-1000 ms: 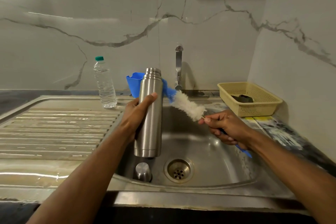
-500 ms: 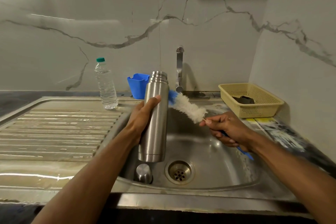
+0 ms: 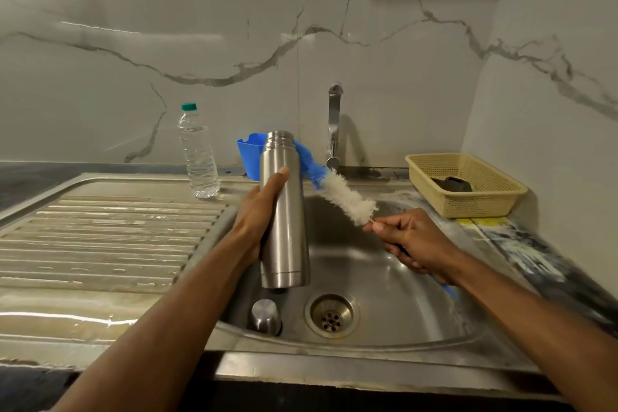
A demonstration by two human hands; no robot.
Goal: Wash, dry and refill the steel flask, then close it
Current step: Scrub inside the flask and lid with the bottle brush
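**A:** What does the steel flask [image 3: 284,211] look like?

**B:** It is a tall, plain cylinder of brushed steel with a narrower ribbed neck. It is held nearly upright in the air over the sink basin [image 3: 401,294], its mouth open at the top and its flat base hanging above the basin floor.

**A:** Where is its cap?

**B:** A small rounded steel cap [image 3: 266,316] stands in the basin, below the flask's base and just left of the drain.

**A:** And the brush?

**B:** A bottle brush [image 3: 344,197] with white bristles and a blue tip slants up towards the flask's neck, the tip just beside the mouth; whether they touch is unclear.
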